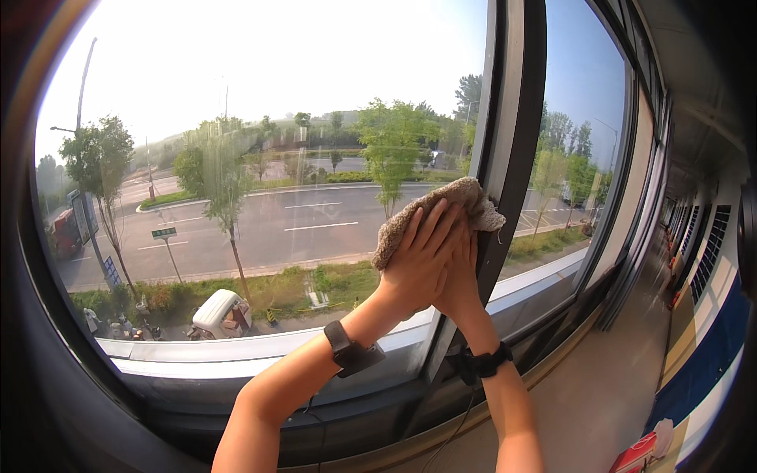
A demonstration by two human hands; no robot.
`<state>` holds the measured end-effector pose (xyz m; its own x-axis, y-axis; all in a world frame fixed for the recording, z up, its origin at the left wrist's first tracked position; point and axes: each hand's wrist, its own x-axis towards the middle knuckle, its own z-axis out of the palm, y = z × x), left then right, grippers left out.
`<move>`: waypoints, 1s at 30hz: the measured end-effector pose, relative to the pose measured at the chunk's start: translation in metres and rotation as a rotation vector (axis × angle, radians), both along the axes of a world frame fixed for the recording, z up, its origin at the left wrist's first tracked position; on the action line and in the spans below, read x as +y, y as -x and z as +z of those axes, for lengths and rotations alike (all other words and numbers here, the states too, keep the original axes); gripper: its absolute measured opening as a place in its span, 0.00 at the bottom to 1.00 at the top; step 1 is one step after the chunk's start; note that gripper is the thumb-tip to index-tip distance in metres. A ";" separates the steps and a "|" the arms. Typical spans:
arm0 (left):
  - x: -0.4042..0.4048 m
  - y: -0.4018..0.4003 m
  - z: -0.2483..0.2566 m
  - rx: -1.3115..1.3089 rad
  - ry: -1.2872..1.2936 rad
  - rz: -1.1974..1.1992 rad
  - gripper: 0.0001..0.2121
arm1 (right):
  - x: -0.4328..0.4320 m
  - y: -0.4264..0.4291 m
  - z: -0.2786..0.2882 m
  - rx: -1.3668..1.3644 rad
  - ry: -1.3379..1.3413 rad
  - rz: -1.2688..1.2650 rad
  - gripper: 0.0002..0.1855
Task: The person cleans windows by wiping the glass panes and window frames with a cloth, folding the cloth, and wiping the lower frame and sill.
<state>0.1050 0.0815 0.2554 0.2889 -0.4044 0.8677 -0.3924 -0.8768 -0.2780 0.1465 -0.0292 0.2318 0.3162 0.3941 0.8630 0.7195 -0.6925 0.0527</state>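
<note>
My left hand [417, 269] lies flat on a brown-grey terry cloth [467, 198], its fingers pointing up and slightly apart, and holds the cloth to the window pane [325, 204]. My right hand [463, 290] rests against it from the right, its fingers partly hidden by the left hand, also on the cloth. The cloth is bunched, and its right end overlaps the edge of the dark window mullion [511, 148]. A loose thread hangs from that end. Faint streaks show on the glass. Each wrist wears a black strap, the left one [352, 352] with a flat box.
Below the pane runs a window sill [248, 358], with a thin dark cable [452, 434] hanging under the right wrist. Another window pane [576, 136] stands right of the mullion. A corridor floor [609, 366] stretches away at right, with a red object [634, 454] at lower right.
</note>
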 end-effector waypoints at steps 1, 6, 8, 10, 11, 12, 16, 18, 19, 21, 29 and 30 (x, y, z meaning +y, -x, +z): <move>0.010 0.008 -0.029 0.078 -0.025 0.035 0.28 | 0.008 0.010 -0.027 0.051 0.022 0.008 0.40; 0.024 0.026 -0.135 0.092 -0.170 0.148 0.32 | 0.014 0.032 -0.127 0.193 0.087 -0.049 0.43; 0.037 0.026 -0.132 0.079 -0.130 0.074 0.31 | 0.028 0.032 -0.114 0.212 0.077 0.014 0.43; 0.059 0.044 -0.099 0.116 -0.072 0.040 0.31 | 0.055 0.013 -0.088 -0.075 0.035 -0.030 0.43; 0.054 0.049 -0.064 0.117 -0.010 -0.041 0.31 | 0.053 0.017 -0.053 -0.155 0.023 -0.043 0.43; 0.074 0.053 -0.048 -0.041 0.006 0.066 0.31 | 0.081 0.026 -0.033 -0.197 -0.015 0.019 0.43; 0.150 0.100 0.026 -0.218 0.014 0.266 0.27 | 0.157 0.066 0.066 -0.383 0.012 0.126 0.41; 0.187 0.129 0.061 -0.258 0.062 0.089 0.27 | 0.192 0.093 0.101 -0.422 -0.032 0.237 0.40; 0.204 0.142 0.078 -0.288 0.039 0.115 0.27 | 0.207 0.104 0.116 -0.454 -0.056 0.294 0.40; 0.248 0.183 0.098 -0.280 -0.026 0.240 0.29 | 0.258 0.130 0.132 -0.466 -0.148 0.417 0.39; 0.376 0.299 0.078 -0.269 0.073 0.478 0.30 | 0.398 0.236 0.130 -0.487 -0.116 0.701 0.31; 0.383 0.307 0.075 -0.261 0.064 0.494 0.29 | 0.405 0.244 0.130 -0.482 -0.090 0.709 0.30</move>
<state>-0.2022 0.4650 0.3301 0.2035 -0.2197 0.9541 0.1439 -0.9572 -0.2511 -0.0975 0.3758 0.3619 -0.3874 0.2838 0.8771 0.8968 -0.1044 0.4299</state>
